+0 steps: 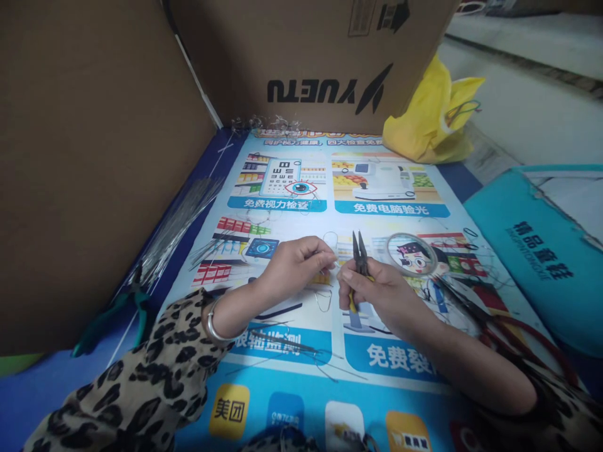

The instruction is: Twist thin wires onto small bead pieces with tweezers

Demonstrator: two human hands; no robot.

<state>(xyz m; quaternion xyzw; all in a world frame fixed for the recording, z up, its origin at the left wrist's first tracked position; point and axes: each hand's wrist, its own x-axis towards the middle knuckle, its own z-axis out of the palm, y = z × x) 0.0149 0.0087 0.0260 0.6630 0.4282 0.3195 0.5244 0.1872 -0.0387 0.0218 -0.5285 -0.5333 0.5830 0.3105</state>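
Observation:
My left hand (301, 263) is closed in a pinch on a thin piece of wire (330, 233), whose rounded loop stands up past the fingertips. In my right hand (377, 289) is a pair of needle-nose pliers (360, 254) with dark jaws pointing up and yellow handles. The jaws are slightly apart, with nothing visible between them. Both hands are close together above a printed poster (301, 376). Just below the fingers lies a bent wire piece (323, 301). Loose dark wires (287, 342) are scattered nearer to me.
A bundle of straight wires (176, 220) and green-handled cutters (120, 314) lie left. Clear tape (389, 251) and red-handled scissors (527, 339) are right. Around the back and sides stand a cardboard box (311, 50), yellow bag (419, 125) and turquoise bag (522, 251).

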